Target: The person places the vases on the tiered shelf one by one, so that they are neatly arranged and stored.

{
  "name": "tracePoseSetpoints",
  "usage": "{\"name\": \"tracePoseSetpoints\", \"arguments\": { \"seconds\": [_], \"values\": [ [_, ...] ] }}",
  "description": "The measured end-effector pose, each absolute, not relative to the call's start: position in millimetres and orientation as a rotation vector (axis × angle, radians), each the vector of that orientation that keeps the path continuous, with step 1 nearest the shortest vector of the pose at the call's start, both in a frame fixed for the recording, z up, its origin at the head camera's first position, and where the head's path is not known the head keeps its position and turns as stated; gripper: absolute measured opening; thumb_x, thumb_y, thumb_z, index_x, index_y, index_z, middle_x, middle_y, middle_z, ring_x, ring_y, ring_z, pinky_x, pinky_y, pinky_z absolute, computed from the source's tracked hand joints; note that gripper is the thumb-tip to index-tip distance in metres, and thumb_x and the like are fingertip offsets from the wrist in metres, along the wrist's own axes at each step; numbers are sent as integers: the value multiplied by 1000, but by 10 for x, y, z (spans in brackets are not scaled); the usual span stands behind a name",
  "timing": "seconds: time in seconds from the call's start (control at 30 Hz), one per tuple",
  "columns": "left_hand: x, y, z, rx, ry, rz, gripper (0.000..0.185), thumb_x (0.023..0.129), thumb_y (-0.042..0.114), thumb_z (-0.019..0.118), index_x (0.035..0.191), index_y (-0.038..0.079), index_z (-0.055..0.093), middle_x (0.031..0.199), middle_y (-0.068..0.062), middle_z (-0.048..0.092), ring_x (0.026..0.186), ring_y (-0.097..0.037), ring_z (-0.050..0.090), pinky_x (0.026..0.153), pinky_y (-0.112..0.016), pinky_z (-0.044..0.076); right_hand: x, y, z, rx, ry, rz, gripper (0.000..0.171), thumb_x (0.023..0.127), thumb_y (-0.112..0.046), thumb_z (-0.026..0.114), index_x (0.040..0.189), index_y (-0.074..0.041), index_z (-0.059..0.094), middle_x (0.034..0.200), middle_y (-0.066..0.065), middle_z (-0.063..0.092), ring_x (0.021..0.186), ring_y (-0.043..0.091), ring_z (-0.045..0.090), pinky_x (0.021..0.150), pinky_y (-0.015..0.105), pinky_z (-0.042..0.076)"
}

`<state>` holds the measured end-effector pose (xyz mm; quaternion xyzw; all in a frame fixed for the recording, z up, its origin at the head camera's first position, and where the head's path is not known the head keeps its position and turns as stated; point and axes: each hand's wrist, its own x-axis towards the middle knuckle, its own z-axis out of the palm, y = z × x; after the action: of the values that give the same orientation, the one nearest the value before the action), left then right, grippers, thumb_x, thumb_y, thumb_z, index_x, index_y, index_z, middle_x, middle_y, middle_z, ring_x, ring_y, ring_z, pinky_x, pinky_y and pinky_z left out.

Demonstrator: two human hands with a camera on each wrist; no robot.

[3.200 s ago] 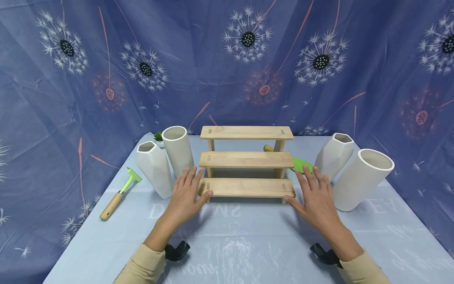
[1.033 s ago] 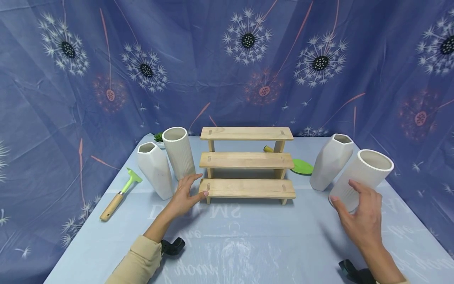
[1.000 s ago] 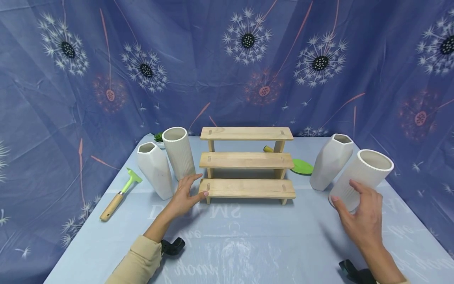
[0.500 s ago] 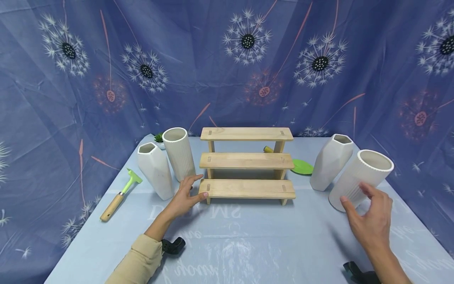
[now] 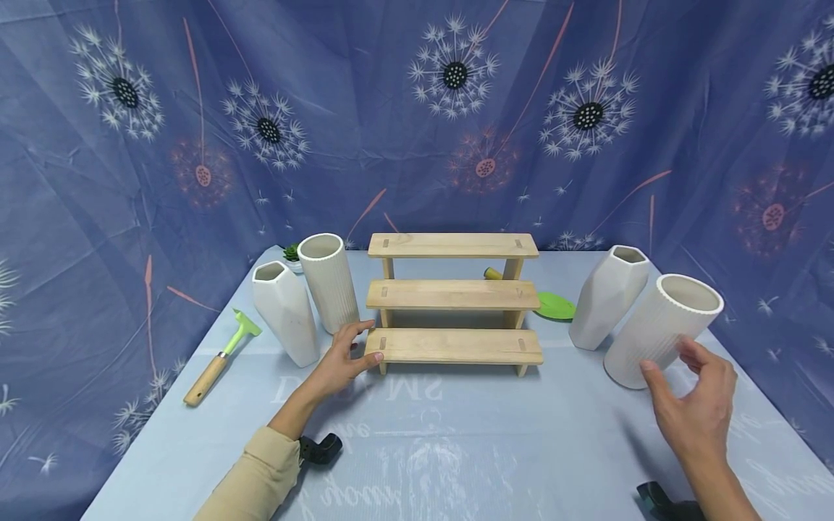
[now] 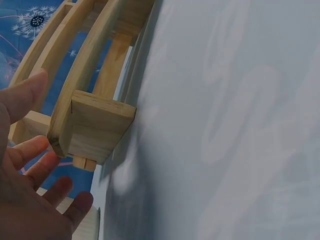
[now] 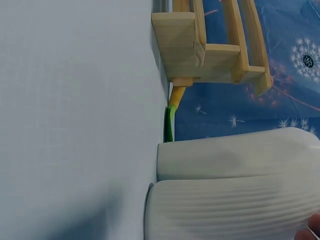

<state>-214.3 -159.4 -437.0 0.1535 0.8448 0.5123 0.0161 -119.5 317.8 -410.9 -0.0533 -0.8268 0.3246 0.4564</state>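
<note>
In the head view my left hand (image 5: 339, 362) is at the left end of the three-step wooden shelf (image 5: 456, 294). Its thumb reaches the lowest board's front corner, and the index fingertip is beside that board's left end. The left wrist view shows these fingers (image 6: 80, 207) spread apart around the shelf's end. My right hand (image 5: 700, 394) is at the front of a ribbed white vase (image 5: 654, 329), thumb and index finger apart and close to its side. Behind that vase stands a faceted white vase (image 5: 604, 300). Only fingertips (image 7: 315, 225) of the right hand show in its wrist view.
Left of the shelf stand another faceted vase (image 5: 287, 315) and another ribbed vase (image 5: 329, 282), with a small potted succulent (image 5: 292, 253) behind. A green-headed garden tool (image 5: 215, 365) lies far left. A green tool (image 5: 555, 306) lies behind the shelf's right end.
My right hand has left the shelf's right end for the ribbed vase, then drifted right and slightly back across its front. My left hand's fingers, stretched forward at first, are drawn in more.
</note>
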Motion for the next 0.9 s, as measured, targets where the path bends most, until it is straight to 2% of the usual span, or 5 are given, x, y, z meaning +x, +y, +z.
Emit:
{"name": "tracePoseSetpoints", "arguments": {
  "seconds": [0.13,0.43,0.57,0.67,0.9],
  "values": [
    [-2147,-1589,-4368,464,2585,1616,64,85,19,71,139,9,40,141,-18,33,135,-31,23,107,-54,31,-1195,3211,-4129,-160,-2032,825,65,73,-3,75,131,2,47,112,-36,30,108,-19,30,94,5,24],
    [-2166,-1592,-4368,467,2573,1577,65,86,20,69,141,6,38,143,-17,30,137,-33,20,108,-54,30,-1208,3256,-4151,-356,-2090,858,68,78,-11,74,137,-5,40,109,-36,25,101,-21,27,93,6,24],
    [-2181,-1590,-4378,483,2570,1568,66,86,20,69,141,3,37,144,-19,29,136,-34,20,108,-56,30,-1231,3271,-4153,-460,-2132,880,68,81,-18,72,139,-10,38,119,-15,41,108,-4,37,98,15,28],
    [-2187,-1582,-4376,485,2562,1566,66,86,20,68,141,3,37,145,-19,28,136,-33,20,109,-56,29,-1259,3282,-4153,-503,-2153,896,68,82,-20,71,140,-13,37,128,5,42,112,10,40,101,24,30],
    [-2205,-1572,-4397,484,2570,1550,64,86,19,68,141,5,39,145,-18,28,135,-32,21,109,-55,30,-1328,3309,-4168,-531,-2167,955,70,81,-21,72,140,-17,36,132,1,40,100,-16,26,99,19,28]
  ]
}}
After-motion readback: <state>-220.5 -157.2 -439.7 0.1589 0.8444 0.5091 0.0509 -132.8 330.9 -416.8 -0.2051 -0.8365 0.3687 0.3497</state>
